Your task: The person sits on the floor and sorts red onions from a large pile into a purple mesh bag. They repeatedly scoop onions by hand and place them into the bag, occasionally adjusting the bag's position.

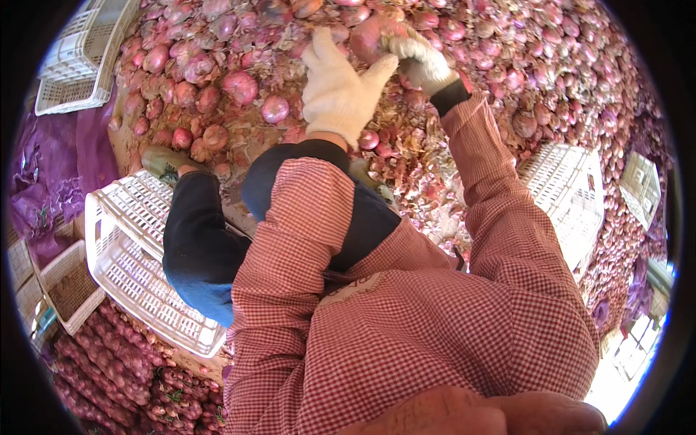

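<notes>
Wearing a white knit glove, my left hand has its fingers and thumb spread over a pile of red onions. My right hand, gloved too and with a dark cuff at the wrist, curls its fingers about the right side of a large red onion. That onion is slightly blurred and sits between my two hands, close to the left thumb. A single round onion lies on the ground left of my left hand. Loose dry onion skins cover the ground below my right wrist.
A white plastic crate lies at the left beside a leg in dark trousers. Another white crate stands at the right. Stacked crates and purple mesh are at upper left. Filled onion sacks lie at lower left.
</notes>
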Demonstrator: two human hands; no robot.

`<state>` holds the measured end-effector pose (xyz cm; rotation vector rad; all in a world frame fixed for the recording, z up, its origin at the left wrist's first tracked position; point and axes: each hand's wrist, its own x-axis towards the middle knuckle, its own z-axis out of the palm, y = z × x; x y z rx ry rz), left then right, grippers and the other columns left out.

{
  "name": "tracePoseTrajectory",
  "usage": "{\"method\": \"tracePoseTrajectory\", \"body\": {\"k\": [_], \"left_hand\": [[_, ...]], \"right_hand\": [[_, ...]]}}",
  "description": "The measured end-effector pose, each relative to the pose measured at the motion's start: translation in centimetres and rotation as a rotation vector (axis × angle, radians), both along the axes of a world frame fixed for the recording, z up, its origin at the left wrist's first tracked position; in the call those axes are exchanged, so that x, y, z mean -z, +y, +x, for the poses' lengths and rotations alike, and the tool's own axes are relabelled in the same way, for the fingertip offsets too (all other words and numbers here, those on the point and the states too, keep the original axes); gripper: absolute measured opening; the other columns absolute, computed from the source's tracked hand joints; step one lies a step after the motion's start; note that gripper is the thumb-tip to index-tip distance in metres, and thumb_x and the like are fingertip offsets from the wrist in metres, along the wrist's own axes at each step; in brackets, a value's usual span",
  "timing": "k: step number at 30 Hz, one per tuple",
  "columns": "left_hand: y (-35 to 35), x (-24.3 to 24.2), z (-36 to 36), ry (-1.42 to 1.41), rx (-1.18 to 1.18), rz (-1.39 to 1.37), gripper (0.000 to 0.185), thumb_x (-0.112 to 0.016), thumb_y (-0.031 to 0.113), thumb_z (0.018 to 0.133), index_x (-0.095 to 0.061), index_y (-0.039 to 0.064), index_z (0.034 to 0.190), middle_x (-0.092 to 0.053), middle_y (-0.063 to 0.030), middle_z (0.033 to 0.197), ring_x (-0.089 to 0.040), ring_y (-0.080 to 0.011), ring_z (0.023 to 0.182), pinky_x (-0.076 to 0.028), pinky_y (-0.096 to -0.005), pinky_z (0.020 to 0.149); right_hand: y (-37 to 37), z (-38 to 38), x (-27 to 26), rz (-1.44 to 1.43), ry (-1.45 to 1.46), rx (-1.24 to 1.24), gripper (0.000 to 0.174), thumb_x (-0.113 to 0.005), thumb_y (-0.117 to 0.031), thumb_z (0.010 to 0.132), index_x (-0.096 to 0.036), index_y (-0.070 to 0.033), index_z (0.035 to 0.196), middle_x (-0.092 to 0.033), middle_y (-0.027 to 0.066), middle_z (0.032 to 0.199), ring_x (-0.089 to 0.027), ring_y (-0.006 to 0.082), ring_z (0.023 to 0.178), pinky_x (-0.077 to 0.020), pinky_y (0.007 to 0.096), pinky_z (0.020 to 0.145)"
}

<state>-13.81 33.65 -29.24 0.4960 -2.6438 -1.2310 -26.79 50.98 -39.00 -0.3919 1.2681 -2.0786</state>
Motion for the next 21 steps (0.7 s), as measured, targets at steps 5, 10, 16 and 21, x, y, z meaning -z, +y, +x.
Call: {"method": "tracePoseTrajectory", "body": {"k": [5, 10, 16, 21], "left_hand": [[1.9, 0.4, 0.7, -0.240, 0.537, 0.174, 0.112, -0.086, 0.028, 0.078, -0.016, 0.007, 0.161, -0.059, -0.0321, 0.136, -0.064, -0.0401, 0.122, -0.053, -0.0489, 0.102], [4.1, 2.9, 1.1, -0.299, 0.931, -0.233, 0.040, -0.048, 0.037, 0.102, -0.069, 0.004, 0.112, -0.072, -0.0210, 0.109, -0.069, -0.0437, 0.101, -0.055, -0.0540, 0.088], [4.6, -0.5, 1.8, -0.469, 0.949, -0.432, 0.040, -0.054, 0.039, 0.097, -0.069, 0.008, 0.119, -0.074, -0.0166, 0.108, -0.071, -0.0385, 0.103, -0.055, -0.0520, 0.089], [4.7, -1.3, 1.6, -0.553, 1.051, -0.425, 0.039, -0.060, 0.029, 0.087, -0.075, 0.003, 0.112, -0.073, -0.0250, 0.112, -0.072, -0.0402, 0.102, -0.057, -0.0532, 0.087]], "right_hand": [[4.0, 9.1, -5.6, 0.015, -0.164, 0.151, 0.084, -0.081, -0.031, 0.085, -0.042, 0.002, 0.152, -0.061, 0.0158, 0.138, -0.061, 0.0262, 0.125, -0.0471, 0.0415, 0.112], [18.0, 11.8, -6.3, 0.420, -0.030, 0.343, 0.084, -0.079, -0.044, 0.084, -0.046, -0.002, 0.149, -0.060, 0.0179, 0.136, -0.062, 0.0270, 0.121, -0.0575, 0.0450, 0.097], [37.8, 16.7, -14.9, 1.634, 0.359, 0.728, 0.057, -0.070, -0.043, 0.088, -0.065, -0.003, 0.129, -0.072, 0.0193, 0.111, -0.074, 0.0299, 0.095, -0.0606, 0.0407, 0.079], [49.8, 19.6, -15.0, 2.363, 0.483, 0.424, 0.045, -0.051, -0.041, 0.097, -0.072, -0.003, 0.106, -0.072, 0.0277, 0.100, -0.069, 0.0461, 0.094, -0.0532, 0.0524, 0.083]]}}
